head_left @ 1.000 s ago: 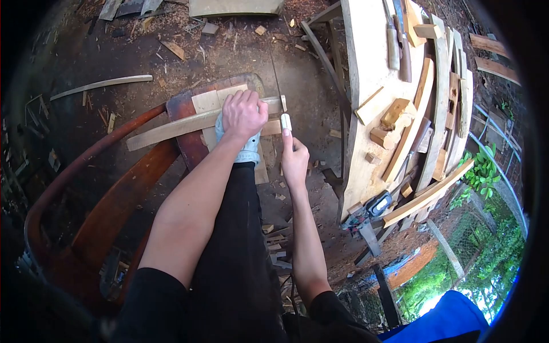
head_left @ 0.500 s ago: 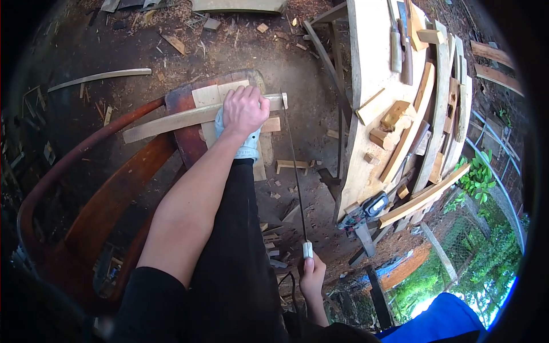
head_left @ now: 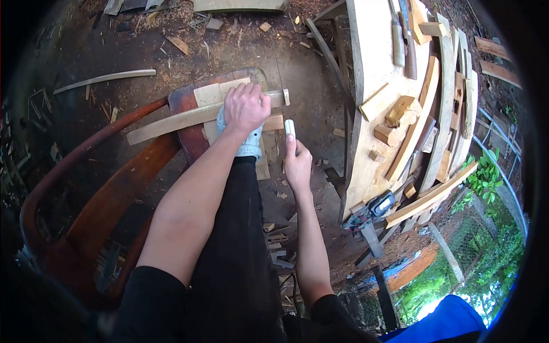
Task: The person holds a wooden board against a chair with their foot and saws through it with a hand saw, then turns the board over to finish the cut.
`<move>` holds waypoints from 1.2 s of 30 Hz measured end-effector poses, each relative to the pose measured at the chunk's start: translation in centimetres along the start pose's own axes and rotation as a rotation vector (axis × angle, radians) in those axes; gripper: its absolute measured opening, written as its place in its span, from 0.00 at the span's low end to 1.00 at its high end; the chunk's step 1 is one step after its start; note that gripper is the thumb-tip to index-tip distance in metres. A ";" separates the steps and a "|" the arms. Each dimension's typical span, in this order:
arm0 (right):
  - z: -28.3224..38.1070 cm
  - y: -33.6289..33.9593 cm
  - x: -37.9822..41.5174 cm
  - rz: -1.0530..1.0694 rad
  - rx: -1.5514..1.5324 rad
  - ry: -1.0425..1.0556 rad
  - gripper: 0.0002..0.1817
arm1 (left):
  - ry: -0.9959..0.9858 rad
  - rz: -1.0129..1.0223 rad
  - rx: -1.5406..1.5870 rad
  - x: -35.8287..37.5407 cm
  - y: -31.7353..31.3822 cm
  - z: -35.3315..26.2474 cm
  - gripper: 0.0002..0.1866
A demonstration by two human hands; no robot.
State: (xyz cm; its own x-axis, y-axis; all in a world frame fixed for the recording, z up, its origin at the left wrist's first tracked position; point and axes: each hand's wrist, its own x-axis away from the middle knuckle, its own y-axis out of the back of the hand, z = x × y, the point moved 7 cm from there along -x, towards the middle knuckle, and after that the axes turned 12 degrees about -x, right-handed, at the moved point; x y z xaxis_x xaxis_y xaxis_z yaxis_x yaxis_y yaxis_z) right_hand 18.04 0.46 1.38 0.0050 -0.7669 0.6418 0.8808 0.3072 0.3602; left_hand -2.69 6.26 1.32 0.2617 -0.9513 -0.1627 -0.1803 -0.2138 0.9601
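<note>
My left hand is closed over a slightly curved wooden strip, gripping it near its right end. The strip lies across a reddish-brown wooden chair, with pale board pieces beneath it. A light-blue shoe at the end of my black-trousered leg is planted beside that hand. To the right, my right hand is wrapped around the pale handle of a handsaw, thumb along the top. The saw's thin blade is nearly edge-on past the strip's end and hard to make out.
A workbench on the right bears curved wooden pieces, small blocks, long-handled tools and a dark device. Offcuts and shavings litter the dirt floor. Another curved strip lies at the left.
My right hand has pushed the saw forward, up the view, bringing its handle close to the strip's end. The left hand still grips the strip, and the view has shifted slightly.
</note>
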 end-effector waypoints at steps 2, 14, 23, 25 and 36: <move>-0.3 -0.2 -0.1 0.029 0.005 -0.054 0.34 | 0.002 0.016 -0.030 0.0 -0.2 0.4 0.08; -1.1 10.0 21.3 0.131 -0.048 -0.083 0.18 | 0.020 0.025 -0.027 0.1 -0.3 0.3 0.08; 1.4 8.3 16.9 0.191 0.021 -0.061 0.17 | 0.006 0.009 -0.012 0.0 -0.2 0.4 0.08; 0.0 4.5 9.5 0.133 0.002 0.001 0.22 | 0.008 0.017 -0.001 0.1 -0.3 0.3 0.08; 2.0 -1.0 -1.5 -0.002 0.004 -0.027 0.35 | -0.006 0.016 -0.022 -0.3 -0.4 0.1 0.08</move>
State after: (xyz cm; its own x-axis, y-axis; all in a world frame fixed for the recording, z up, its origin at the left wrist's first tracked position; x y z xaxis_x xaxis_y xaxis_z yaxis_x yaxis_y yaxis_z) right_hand 16.21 2.46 1.41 -0.0095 -0.7522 0.6589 0.8789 0.3080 0.3642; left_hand -2.81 6.61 0.94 0.2532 -0.9560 -0.1484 -0.1633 -0.1934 0.9674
